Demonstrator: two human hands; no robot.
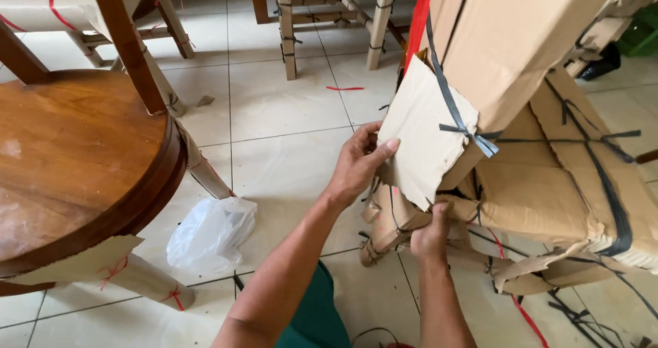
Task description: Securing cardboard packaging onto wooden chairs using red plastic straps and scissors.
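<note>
A loose cardboard flap [425, 132] is pinched at its left edge by the left hand [356, 166] and at its lower corner by the right hand [430, 235], both grips closed on it. Just right of the grips, a black strap [449, 94] binds the flap; tearing could be caused by hard pulling.

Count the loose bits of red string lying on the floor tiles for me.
1 clear: a short red string on the tiles ahead. A longer red strand trails by the cardboard-wrapped furniture; more may be hidden.

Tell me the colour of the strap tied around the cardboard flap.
Dark grey strap, clearest in the head view.
</note>
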